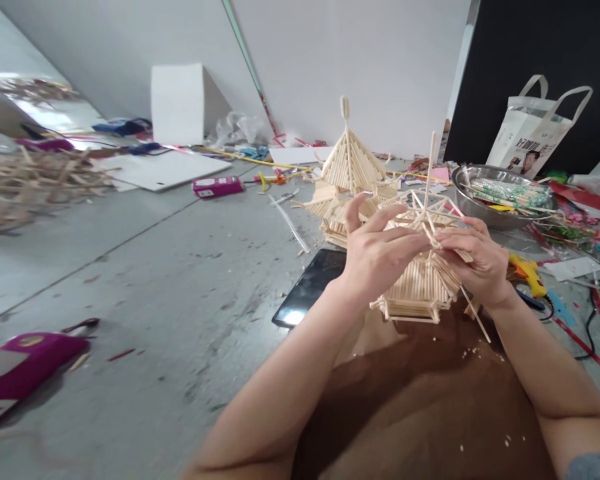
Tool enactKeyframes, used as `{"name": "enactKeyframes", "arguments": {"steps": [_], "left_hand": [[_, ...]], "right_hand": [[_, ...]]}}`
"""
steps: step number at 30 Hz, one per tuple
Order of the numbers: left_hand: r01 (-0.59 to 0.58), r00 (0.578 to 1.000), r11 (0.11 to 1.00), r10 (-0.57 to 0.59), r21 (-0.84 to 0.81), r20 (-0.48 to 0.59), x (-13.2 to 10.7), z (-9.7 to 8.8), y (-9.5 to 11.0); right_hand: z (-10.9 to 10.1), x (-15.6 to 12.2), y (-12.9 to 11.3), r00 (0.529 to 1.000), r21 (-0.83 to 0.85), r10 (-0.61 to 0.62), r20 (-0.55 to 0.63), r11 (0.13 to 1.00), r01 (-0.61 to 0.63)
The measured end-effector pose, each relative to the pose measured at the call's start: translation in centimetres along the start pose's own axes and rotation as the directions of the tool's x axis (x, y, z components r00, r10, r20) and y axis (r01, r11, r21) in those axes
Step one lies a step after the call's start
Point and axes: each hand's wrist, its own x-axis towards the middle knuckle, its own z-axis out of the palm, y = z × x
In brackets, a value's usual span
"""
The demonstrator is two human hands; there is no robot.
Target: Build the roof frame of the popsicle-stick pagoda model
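Observation:
A pagoda model of pale wooden sticks [415, 290] stands just above the brown cover over my lap, with a spoked stick frame and a tall upright stick on top. My left hand [377, 250] reaches in from the left, its fingertips closed on the near joint of that frame. Opposite it, my right hand [475, 260] pinches the same spot; its fingers partly hide the joint. A loose-looking stick [476, 313] slants down below my right hand. Behind stands another stick pagoda [349, 163] with a pointed roof, partly covered by my left hand.
A black tablet [310, 287] lies left of the model. At right are a yellow glue gun [530, 273], a metal bowl [500, 217] of packaged sticks and a white bag [530, 133]. Purple power strips [217, 187] and a stick pile [35, 180] occupy the left floor.

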Motion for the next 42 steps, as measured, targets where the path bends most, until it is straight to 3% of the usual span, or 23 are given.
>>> {"name": "enactKeyframes", "arguments": {"steps": [42], "left_hand": [[-0.02,1.0,1.0,0.02,0.009,0.02,0.08,-0.23,0.01]], "right_hand": [[0.26,-0.26,-0.17,1.0,0.026,0.0,-0.01,1.0,0.001]]}}
